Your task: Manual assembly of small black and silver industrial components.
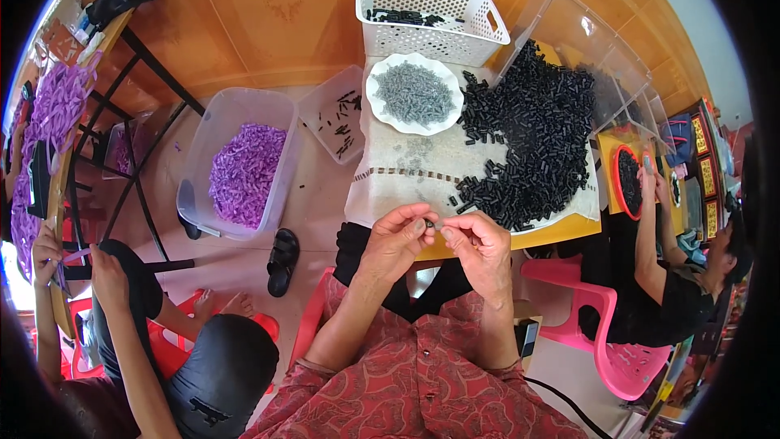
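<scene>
Over the table's near edge, my left hand [390,250] pinches a small black piece [429,223] between thumb and fingers. My right hand [481,258] is closed in a pinch close against it; what lies in its fingertips is too small to make out. Beyond the hands, a big heap of short black tube-like pieces [540,126] covers the right of the white cloth [406,191]. A scalloped white plate [373,110] holds many small translucent grey pieces [414,93], with some more scattered on the cloth in front of it.
A white perforated basket [431,42] with some black pieces stands at the back. A tilted clear bin [561,16] backs the heap. Left are a clear tub [193,195] of purple pieces and a black sandal [282,262]. People work at both sides; a pink chair [605,333] stands right.
</scene>
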Tool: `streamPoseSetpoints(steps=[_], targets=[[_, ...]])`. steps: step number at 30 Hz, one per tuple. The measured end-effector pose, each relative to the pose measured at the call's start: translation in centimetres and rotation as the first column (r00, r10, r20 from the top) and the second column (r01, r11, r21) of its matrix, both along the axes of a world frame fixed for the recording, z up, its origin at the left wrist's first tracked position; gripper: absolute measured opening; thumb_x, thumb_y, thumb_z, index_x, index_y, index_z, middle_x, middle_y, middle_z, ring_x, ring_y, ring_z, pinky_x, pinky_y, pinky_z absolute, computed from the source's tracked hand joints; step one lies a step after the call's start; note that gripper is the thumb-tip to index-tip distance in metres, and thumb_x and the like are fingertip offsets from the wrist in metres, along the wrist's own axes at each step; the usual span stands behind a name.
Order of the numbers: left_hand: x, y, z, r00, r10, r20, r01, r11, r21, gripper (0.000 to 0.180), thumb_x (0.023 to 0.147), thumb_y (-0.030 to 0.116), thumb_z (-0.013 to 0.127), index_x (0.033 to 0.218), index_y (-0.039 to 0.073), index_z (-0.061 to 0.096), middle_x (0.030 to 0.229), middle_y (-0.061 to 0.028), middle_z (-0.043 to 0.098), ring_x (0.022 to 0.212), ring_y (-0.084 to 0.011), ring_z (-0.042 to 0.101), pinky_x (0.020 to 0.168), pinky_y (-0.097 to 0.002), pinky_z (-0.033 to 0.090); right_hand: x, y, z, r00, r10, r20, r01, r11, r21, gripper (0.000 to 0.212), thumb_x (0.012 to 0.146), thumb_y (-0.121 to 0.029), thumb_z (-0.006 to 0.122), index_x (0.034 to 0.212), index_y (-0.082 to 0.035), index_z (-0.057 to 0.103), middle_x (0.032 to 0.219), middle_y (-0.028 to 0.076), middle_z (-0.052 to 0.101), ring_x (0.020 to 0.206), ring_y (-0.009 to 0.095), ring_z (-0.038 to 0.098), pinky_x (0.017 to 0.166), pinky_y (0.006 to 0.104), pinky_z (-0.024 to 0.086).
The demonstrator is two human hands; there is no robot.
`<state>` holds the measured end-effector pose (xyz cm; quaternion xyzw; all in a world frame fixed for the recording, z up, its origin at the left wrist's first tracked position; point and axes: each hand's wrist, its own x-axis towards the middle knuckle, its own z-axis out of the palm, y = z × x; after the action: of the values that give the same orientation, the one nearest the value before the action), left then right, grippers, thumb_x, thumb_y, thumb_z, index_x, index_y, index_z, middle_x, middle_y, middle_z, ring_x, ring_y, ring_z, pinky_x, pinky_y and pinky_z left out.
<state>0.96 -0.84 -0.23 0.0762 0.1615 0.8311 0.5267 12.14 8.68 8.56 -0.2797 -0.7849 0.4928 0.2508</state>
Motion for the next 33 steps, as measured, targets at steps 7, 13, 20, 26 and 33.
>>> streamPoseSetpoints(steps=[7, 13, 20, 26, 33], targets=[[0.7, 0.0, -0.8, 1.000, 0.007, 0.018, -0.006, 0.998, -0.060, 0.023, 0.091, 0.000, 0.058, 0.114, 0.001, 0.062, 0.100, -0.0092, 0.065, 0.083, -0.0162, 0.061, 0.075, -0.0293, 0.051, -0.9, -0.8, 0.1, 0.995, 0.061, -0.075, -0.055, 0.996, 0.076, 0.014, 0.081, 0.005, 0.068, 0.095, 0.003, 0.066, 0.081, 0.008, 0.061, 0.071, 0.014, 0.067, 0.059, 0.0234, 0.052], [0.4, 0.2, -0.5, 0.996, 0.015, 0.092, -0.008, 0.998, -0.070, 0.022, 0.093, 0.004, 0.057, 0.114, 0.002, 0.062, 0.101, -0.0109, 0.065, 0.085, -0.0167, 0.061, 0.075, -0.0297, 0.051, -1.3, -0.6, -0.2, 0.994, 0.001, -0.107, -0.001, 1.000, 0.002, 0.020, 0.079, 0.006, 0.069, 0.098, 0.003, 0.064, 0.084, 0.009, 0.062, 0.071, 0.013, 0.067, 0.059, 0.0234, 0.052], [0.4, 0.3, -0.6, 0.990, 0.039, 0.135, -0.030, 0.997, -0.065, 0.020, 0.093, 0.008, 0.059, 0.112, 0.003, 0.063, 0.100, -0.0116, 0.066, 0.086, -0.0172, 0.062, 0.074, -0.0288, 0.051, -1.4, -0.3, 0.0, 0.993, 0.002, -0.117, 0.023, 0.976, 0.218, 0.020, 0.080, 0.005, 0.069, 0.099, 0.002, 0.066, 0.083, 0.009, 0.062, 0.069, 0.014, 0.065, 0.057, 0.0242, 0.050], [0.4, 0.3, -0.9, 0.990, 0.083, 0.112, -0.078, 0.996, -0.046, 0.021, 0.093, 0.003, 0.057, 0.114, 0.002, 0.062, 0.102, -0.0112, 0.065, 0.085, -0.0161, 0.060, 0.079, -0.0290, 0.051, -1.7, -0.7, -0.2, 0.994, -0.013, -0.108, 0.036, 0.977, 0.212, 0.021, 0.081, 0.005, 0.068, 0.101, 0.001, 0.067, 0.083, 0.009, 0.062, 0.070, 0.014, 0.066, 0.058, 0.0229, 0.052], [1.2, 0.6, -0.6, 0.984, 0.177, -0.025, -0.179, 0.973, -0.149, 0.020, 0.094, 0.004, 0.057, 0.112, -0.001, 0.062, 0.100, -0.0095, 0.065, 0.088, -0.0157, 0.061, 0.078, -0.0282, 0.051, -1.5, -0.7, -1.0, 0.995, 0.066, -0.076, -0.050, 0.979, 0.198, 0.021, 0.080, 0.006, 0.069, 0.100, 0.000, 0.067, 0.083, 0.009, 0.062, 0.072, 0.014, 0.067, 0.059, 0.0225, 0.053]])
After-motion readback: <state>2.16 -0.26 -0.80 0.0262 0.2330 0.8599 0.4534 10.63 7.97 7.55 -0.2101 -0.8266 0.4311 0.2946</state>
